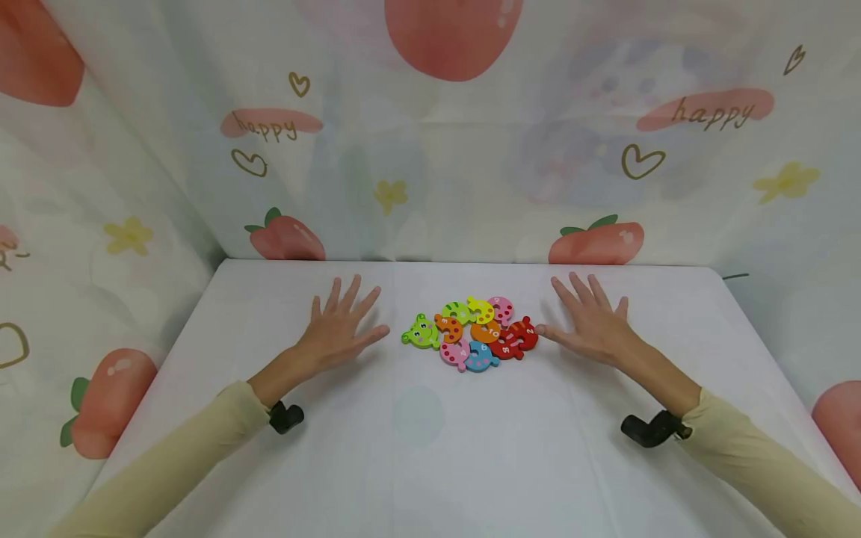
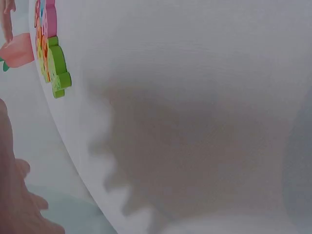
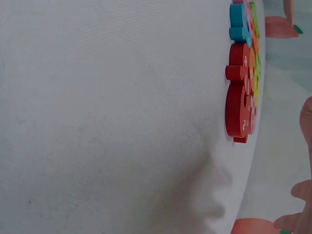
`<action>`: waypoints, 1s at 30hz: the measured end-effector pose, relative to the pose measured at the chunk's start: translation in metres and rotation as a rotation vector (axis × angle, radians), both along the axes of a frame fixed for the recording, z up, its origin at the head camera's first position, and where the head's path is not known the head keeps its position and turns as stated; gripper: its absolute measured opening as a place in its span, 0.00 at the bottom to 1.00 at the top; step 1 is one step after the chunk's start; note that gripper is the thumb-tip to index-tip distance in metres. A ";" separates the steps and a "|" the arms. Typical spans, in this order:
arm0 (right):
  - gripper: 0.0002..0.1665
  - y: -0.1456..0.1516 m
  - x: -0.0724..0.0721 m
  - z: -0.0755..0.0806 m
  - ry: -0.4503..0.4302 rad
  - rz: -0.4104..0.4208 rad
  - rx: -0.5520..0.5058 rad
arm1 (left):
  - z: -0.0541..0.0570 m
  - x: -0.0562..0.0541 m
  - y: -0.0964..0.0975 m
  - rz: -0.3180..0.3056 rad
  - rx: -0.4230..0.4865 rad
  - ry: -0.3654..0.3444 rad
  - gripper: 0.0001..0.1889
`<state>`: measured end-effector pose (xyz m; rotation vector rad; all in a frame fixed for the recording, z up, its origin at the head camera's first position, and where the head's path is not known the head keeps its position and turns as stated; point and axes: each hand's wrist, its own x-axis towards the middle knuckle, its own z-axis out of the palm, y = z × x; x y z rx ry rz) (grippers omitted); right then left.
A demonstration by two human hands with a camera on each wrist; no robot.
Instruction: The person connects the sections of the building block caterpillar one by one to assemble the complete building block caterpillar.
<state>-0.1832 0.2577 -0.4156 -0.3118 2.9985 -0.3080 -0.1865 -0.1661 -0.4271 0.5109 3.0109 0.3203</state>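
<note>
A cluster of colourful number puzzle pieces lies on the table, between the two hands. At its left end is a green animal-head piece [image 1: 421,332] with a smiling face; beside it are an orange piece [image 1: 448,328], a pink spotted piece [image 1: 454,353] and a blue piece [image 1: 480,357]. Red pieces [image 1: 524,333] form the right end. My left hand [image 1: 336,332] hovers left of the cluster, fingers spread, holding nothing. To the right, my right hand [image 1: 595,329] is spread likewise, its thumb tip overlapping the red end in the head view.
The white table [image 1: 417,463] has its far edge against a curtain [image 1: 464,172] printed with fruit, hearts and lettering. A black wrist camera [image 1: 287,418] sits at the left sleeve, another black camera [image 1: 649,430] at the right.
</note>
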 end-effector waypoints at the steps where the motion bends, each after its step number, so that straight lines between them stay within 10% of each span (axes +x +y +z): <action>1: 0.57 0.000 0.000 0.000 -0.003 0.009 -0.015 | 0.000 0.000 0.001 -0.020 -0.006 0.003 0.41; 15: 0.47 -0.001 -0.001 -0.021 -0.056 0.200 -0.333 | -0.002 0.001 0.019 -0.257 0.138 -0.127 0.37; 30: 0.34 -0.001 -0.003 -0.041 0.036 0.317 -0.493 | -0.017 0.001 0.046 -0.299 0.296 -0.193 0.31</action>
